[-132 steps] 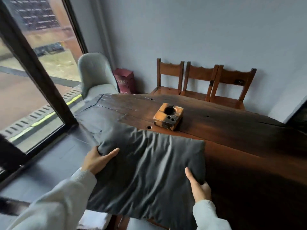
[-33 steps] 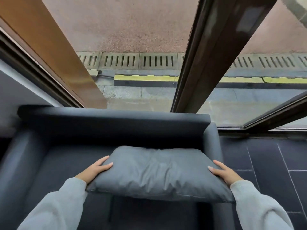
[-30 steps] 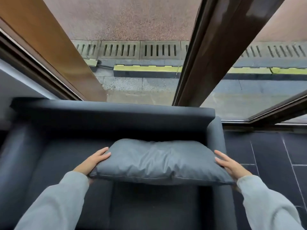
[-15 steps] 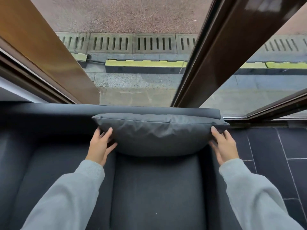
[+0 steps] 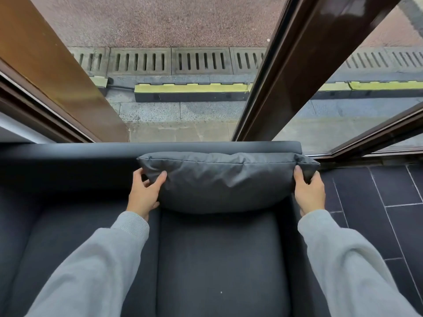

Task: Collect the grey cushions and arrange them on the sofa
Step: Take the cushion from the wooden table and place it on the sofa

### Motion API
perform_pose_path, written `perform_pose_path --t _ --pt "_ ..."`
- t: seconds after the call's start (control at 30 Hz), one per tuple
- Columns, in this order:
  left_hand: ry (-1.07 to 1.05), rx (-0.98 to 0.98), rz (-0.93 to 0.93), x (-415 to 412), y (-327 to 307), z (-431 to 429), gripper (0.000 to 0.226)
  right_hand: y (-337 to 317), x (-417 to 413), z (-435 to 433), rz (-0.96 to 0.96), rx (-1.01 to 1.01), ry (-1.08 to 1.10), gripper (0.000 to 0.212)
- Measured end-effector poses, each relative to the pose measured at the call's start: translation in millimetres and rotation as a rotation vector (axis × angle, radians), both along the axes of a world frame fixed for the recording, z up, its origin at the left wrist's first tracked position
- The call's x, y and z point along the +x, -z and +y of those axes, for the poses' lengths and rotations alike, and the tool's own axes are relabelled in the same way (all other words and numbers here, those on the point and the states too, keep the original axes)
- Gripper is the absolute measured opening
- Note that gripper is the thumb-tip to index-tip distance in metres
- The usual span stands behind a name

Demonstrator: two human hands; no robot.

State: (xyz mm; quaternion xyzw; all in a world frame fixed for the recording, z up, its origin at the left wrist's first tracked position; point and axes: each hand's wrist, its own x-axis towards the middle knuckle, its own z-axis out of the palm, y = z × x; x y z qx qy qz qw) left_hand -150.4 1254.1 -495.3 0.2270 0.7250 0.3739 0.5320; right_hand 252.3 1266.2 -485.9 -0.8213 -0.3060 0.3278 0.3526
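Against the backrest at the right end of the sofa (image 5: 219,259), one grey cushion (image 5: 224,179) stands on its long edge, its top seam level with the top of the backrest and its lower edge on the rightmost seat pad. Left hand (image 5: 144,193) grips the cushion's left end, thumb on the front face and fingers (image 5: 138,177) wrapped behind; right hand (image 5: 309,193) grips the right end likewise, its fingers clamped round the corner where it overhangs the sofa arm. Both hands are thus closed on the cushion, which is placed but not released. Judged from this view, the first cushion is nearly set, needing only a release and perhaps a nudge leftward off the arm. No other cushion is visible on the sofa, so any remaining ones are yet to be collected. Window frame (image 5: 304,65) and tiled floor (image 5: 377,191) lie beyond.
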Motion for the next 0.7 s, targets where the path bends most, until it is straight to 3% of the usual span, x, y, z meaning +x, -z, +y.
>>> perform_pose_path --t 0.17,0.3,0.37,0.5,0.6,0.7 --pt "0.043 -0.049 0.115 0 -7 -6 0.085 -23 6 11 -0.068 -0.217 -0.1 0.08" --pt "0.172 -0.061 0.343 15 -30 -19 0.107 -50 2 -12 -0.167 -0.206 -0.218 0.095" --pt "0.251 -0.069 0.46 26 -46 -23 0.105 -63 0 -24 -0.216 -0.173 -0.283 0.095" --pt "0.677 -0.084 0.828 56 -84 -26 0.094 -98 6 -56 -0.379 -0.213 -0.435 0.086" --pt "1.008 0.042 0.996 106 -121 -33 0.09 -136 32 -92 -0.552 -0.264 -0.455 0.08" --pt "1.144 0.219 1.064 172 -162 -48 0.088 -176 73 -141 -0.629 -0.323 -0.429 0.082"
